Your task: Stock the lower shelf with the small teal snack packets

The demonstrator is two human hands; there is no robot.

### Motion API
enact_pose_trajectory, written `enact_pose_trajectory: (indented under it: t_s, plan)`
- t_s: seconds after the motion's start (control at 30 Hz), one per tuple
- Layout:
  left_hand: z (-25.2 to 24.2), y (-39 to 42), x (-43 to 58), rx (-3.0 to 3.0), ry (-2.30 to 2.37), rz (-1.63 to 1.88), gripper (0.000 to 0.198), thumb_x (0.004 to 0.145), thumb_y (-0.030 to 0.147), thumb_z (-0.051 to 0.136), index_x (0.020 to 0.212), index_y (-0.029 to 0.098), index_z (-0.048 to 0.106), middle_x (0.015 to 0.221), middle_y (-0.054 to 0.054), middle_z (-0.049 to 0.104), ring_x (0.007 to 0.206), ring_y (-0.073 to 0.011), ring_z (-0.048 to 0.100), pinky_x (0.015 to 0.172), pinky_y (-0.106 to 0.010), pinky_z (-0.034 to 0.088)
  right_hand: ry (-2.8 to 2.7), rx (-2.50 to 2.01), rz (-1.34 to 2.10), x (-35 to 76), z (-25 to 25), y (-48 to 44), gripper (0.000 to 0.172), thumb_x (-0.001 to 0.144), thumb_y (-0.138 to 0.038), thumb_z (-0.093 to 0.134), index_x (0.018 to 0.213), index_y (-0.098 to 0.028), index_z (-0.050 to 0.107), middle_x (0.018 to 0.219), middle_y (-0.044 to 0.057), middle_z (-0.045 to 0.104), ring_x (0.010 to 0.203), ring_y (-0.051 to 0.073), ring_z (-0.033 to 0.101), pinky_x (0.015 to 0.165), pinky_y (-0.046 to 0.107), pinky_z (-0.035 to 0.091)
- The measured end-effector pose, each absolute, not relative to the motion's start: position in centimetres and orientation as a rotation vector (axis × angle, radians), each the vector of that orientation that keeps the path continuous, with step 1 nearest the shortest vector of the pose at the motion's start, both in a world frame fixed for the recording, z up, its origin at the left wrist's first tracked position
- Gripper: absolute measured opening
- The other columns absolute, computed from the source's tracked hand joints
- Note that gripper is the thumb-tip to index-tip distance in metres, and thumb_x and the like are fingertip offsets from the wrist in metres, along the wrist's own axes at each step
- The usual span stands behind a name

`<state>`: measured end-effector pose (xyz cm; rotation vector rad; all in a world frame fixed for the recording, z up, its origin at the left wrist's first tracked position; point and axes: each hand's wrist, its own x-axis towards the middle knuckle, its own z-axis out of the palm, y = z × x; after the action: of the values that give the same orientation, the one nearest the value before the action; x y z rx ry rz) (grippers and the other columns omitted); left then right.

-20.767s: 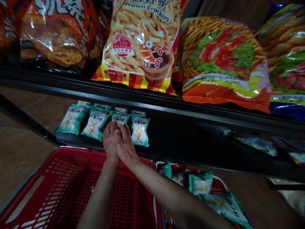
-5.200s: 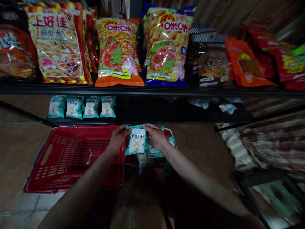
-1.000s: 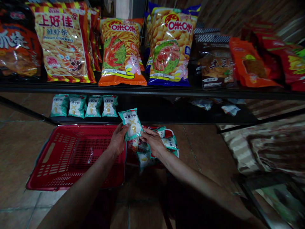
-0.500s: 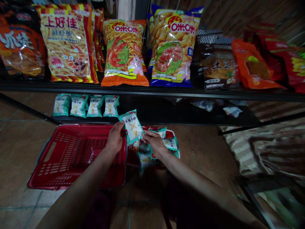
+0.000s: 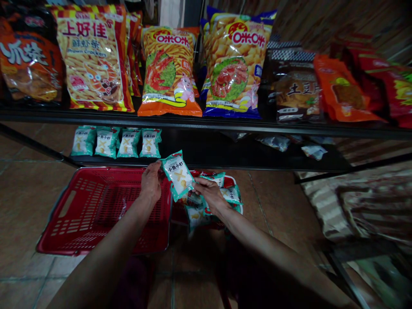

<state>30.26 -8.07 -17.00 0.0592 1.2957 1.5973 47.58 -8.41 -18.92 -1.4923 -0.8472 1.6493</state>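
Between my two hands, a small teal and white snack bag (image 5: 178, 174) is held tilted, its printed face up. My right hand (image 5: 209, 193) pinches its lower right edge. My left hand (image 5: 151, 180) has its fingers closed at the bag's upper left corner. Below the bag, a red basket (image 5: 238, 209) holds several more teal snack bags, partly hidden by my right hand. To the left stands a larger red basket (image 5: 61, 227), under my left forearm. Several matching bags (image 5: 128, 143) stand in a row on the lower black shelf, left of the held bag.
The upper shelf (image 5: 180, 121) carries large snack bags, among them prawn crackers (image 5: 96, 64) and an orange bag (image 5: 170, 73). Clear-looking small packets (image 5: 313, 151) lie at the lower shelf's right. Striped sacks (image 5: 360, 201) are on the right, beside the tiled floor (image 5: 257, 244).
The held snack bag has shifted slightly down and left and turned a little. My left hand has moved slightly left with its corner. The baskets and shelf row stay put.
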Motion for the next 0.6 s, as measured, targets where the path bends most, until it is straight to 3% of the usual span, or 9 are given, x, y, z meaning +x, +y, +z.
enact_pose_trajectory:
  t_s: [0.13, 0.3, 0.6]
  plan:
    - [-16.85, -7.70, 29.91, -0.046, 1.318, 1.605, 0.011, 0.069, 0.018, 0.064, 0.065, 0.017, 0.054, 0.057, 0.005, 0.058, 0.053, -0.0090, 0.054, 0.055, -0.022, 0.040, -0.927, -1.451, 1.638, 47.72, -19.24, -8.59, 0.036, 0.051, -0.036, 0.078, 0.082, -0.018, 0.074, 0.061, 0.000, 0.067, 0.053, 0.011, 0.054, 0.057, 0.026, 0.043]
    - [-16.57, -7.23, 29.42, -0.120, 1.282, 1.583, 0.012, 0.076, 0.014, 0.057, 0.064, 0.017, 0.053, 0.057, 0.004, 0.057, 0.053, -0.0081, 0.053, 0.054, -0.020, 0.041, -0.953, -1.422, 1.648, 47.64, -19.04, -8.80, 0.034, 0.054, -0.034, 0.076, 0.084, -0.018, 0.074, 0.058, -0.001, 0.066, 0.054, 0.010, 0.054, 0.059, 0.025, 0.042]
    - [-16.84, -7.72, 29.65, 0.009, 1.158, 1.395, 0.015, 0.080, 0.032, 0.059, 0.082, 0.017, 0.061, 0.079, -0.005, 0.065, 0.068, -0.0142, 0.061, 0.062, -0.026, 0.049, -0.716, -1.411, 1.660, 47.54, -19.19, -8.59, 0.032, 0.051, -0.030, 0.079, 0.080, -0.017, 0.073, 0.062, 0.000, 0.066, 0.053, 0.009, 0.055, 0.053, 0.023, 0.043]
